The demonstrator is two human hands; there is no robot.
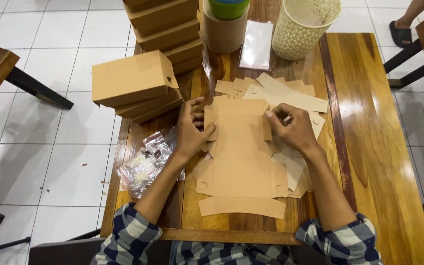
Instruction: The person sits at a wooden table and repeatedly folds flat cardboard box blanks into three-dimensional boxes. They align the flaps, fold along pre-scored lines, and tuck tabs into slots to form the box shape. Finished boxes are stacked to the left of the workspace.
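Note:
A flat brown cardboard box blank (239, 157) lies on the wooden table (369, 147) in front of me. My left hand (192, 128) pinches its left side flap near the top. My right hand (293, 126) grips the right side flap, folding it inward. Under and behind the blank lies a loose pile of several more flat blanks (285, 93).
Folded brown boxes are stacked at the table's left edge (133, 81) and back left (168, 29). Clear plastic bags (145, 164) lie by my left forearm. A cardboard tube (224, 32), a clear sleeve (256, 44) and a cream perforated basket (303, 27) stand at the back. Another person's sandalled foot (401, 32) is at top right.

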